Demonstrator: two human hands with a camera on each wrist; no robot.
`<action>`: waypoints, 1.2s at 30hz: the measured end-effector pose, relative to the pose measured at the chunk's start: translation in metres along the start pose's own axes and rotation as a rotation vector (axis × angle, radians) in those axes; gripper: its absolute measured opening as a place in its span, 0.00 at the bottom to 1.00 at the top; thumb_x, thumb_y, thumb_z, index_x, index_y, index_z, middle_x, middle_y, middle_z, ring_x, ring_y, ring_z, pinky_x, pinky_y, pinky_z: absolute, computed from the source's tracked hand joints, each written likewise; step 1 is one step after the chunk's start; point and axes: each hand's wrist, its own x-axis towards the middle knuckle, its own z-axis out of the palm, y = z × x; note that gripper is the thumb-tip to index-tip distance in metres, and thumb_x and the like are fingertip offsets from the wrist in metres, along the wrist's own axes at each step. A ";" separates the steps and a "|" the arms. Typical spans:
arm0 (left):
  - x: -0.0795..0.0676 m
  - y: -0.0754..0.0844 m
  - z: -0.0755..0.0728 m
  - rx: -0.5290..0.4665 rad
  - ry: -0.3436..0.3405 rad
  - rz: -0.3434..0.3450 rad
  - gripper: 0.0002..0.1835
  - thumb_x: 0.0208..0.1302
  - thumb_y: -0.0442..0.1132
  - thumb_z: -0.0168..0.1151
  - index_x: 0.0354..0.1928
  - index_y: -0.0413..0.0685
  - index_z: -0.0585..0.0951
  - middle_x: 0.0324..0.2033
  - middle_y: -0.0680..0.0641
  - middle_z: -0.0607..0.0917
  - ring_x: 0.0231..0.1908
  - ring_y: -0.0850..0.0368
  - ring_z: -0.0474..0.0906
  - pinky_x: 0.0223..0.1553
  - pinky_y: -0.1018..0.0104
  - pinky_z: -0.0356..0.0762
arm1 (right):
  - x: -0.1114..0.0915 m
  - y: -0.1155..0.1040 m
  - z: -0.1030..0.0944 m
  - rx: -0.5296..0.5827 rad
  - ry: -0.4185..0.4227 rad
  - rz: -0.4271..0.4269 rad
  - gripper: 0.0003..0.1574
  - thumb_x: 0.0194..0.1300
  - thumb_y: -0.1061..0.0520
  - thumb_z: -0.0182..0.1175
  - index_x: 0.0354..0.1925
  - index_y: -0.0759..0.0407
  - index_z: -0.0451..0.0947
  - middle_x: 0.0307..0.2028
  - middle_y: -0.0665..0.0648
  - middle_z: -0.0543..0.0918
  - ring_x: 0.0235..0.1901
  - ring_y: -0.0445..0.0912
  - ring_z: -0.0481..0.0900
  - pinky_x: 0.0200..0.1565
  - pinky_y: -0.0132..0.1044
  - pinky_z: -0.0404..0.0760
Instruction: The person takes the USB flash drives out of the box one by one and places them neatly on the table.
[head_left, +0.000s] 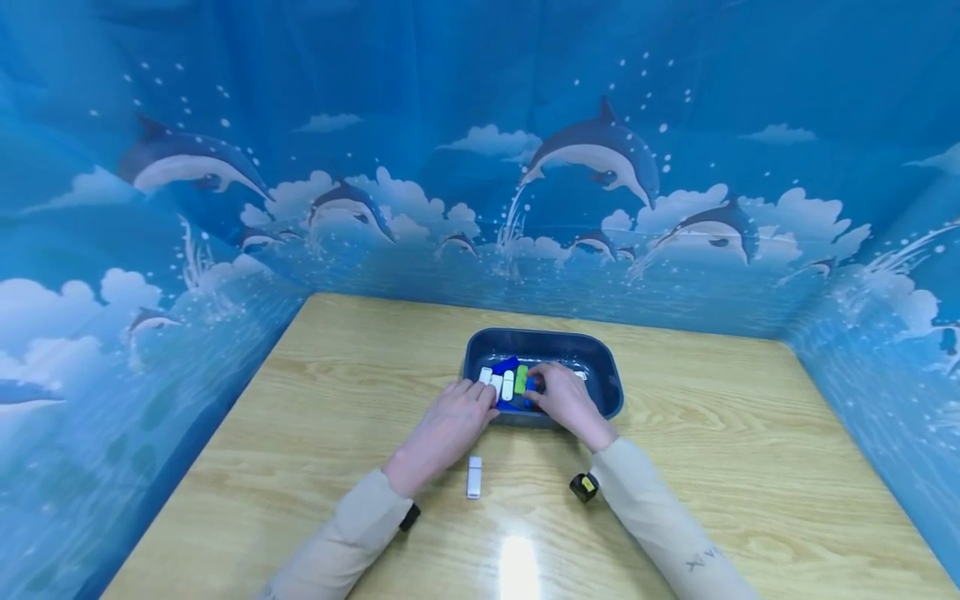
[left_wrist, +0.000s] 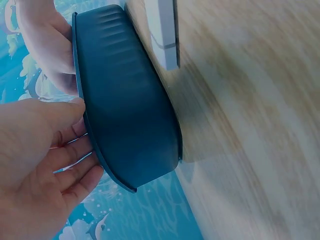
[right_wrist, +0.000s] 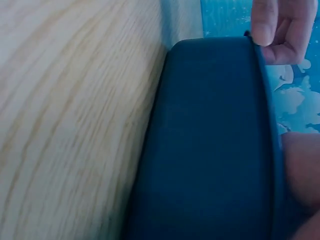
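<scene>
A dark blue plastic basin (head_left: 600, 354) holds several small sticks that look like USB sticks. Among them are a white stick (head_left: 508, 386), a green stick (head_left: 521, 379) and a dark blue stick (head_left: 505, 365). My left hand (head_left: 459, 414) holds the near left rim, its thumb at the edge and its fingertips close to the white sticks; the left wrist view shows its fingers (left_wrist: 75, 170) curled by the rim. Reaching over the near wall, my right hand (head_left: 564, 398) pinches a blue USB stick (head_left: 531, 388) inside the basin; the wall hides it in the right wrist view.
A white USB stick (head_left: 474, 477) lies on the wooden table (head_left: 360, 367) in front of the basin. Another small white piece (head_left: 581, 376) is at the basin's right side. A blue dolphin-print curtain (head_left: 420, 250) encloses the table's back and sides.
</scene>
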 end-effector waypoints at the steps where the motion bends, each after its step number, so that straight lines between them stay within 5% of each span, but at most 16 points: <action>1: 0.000 0.000 0.001 -0.003 0.009 0.001 0.11 0.74 0.46 0.60 0.45 0.45 0.79 0.38 0.50 0.83 0.38 0.56 0.78 0.42 0.64 0.79 | 0.002 0.001 0.002 -0.001 -0.009 0.008 0.22 0.64 0.53 0.71 0.53 0.62 0.83 0.43 0.59 0.85 0.44 0.53 0.83 0.48 0.49 0.82; 14: 0.003 -0.001 0.007 0.016 -0.003 -0.005 0.15 0.75 0.51 0.58 0.48 0.47 0.78 0.41 0.50 0.79 0.42 0.56 0.71 0.43 0.66 0.75 | 0.013 0.003 0.008 -0.001 -0.074 0.084 0.28 0.63 0.50 0.73 0.56 0.63 0.81 0.45 0.60 0.84 0.51 0.56 0.80 0.54 0.51 0.80; 22: 0.002 -0.001 0.008 0.002 -0.021 0.005 0.14 0.76 0.50 0.57 0.48 0.48 0.81 0.42 0.50 0.81 0.42 0.56 0.72 0.46 0.65 0.77 | 0.016 0.001 0.010 -0.027 -0.096 0.106 0.30 0.61 0.52 0.74 0.59 0.63 0.80 0.49 0.61 0.79 0.46 0.52 0.78 0.50 0.48 0.81; 36: 0.002 -0.001 0.008 -0.013 0.014 0.013 0.11 0.74 0.48 0.59 0.43 0.51 0.86 0.38 0.53 0.85 0.40 0.58 0.75 0.43 0.65 0.77 | 0.023 0.006 0.010 0.022 -0.163 0.167 0.32 0.63 0.53 0.72 0.62 0.62 0.77 0.53 0.63 0.82 0.64 0.61 0.72 0.64 0.57 0.72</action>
